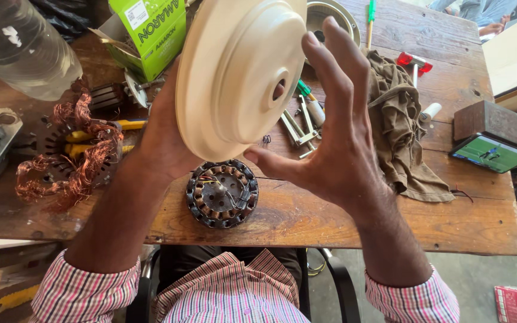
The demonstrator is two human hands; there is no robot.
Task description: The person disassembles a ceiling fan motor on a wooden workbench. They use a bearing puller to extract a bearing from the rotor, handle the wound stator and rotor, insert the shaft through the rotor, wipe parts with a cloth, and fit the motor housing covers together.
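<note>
Cream fan cover [234, 72] pinched in left hand [163, 137] grip; right hand [336, 137] spread beside it, above stator [222, 194].

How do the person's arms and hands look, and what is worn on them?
Both hands are bare: the left hand and the right hand show no gloves, rings or watch. The forearms are uncovered. The shirt sleeves, checked in red and white, are pushed back to the forearms.

A repair workshop: a scarred wooden bench [330, 221] strewn with copper windings [73, 161], a stator [222, 193] and screwdrivers [309, 104].
</note>
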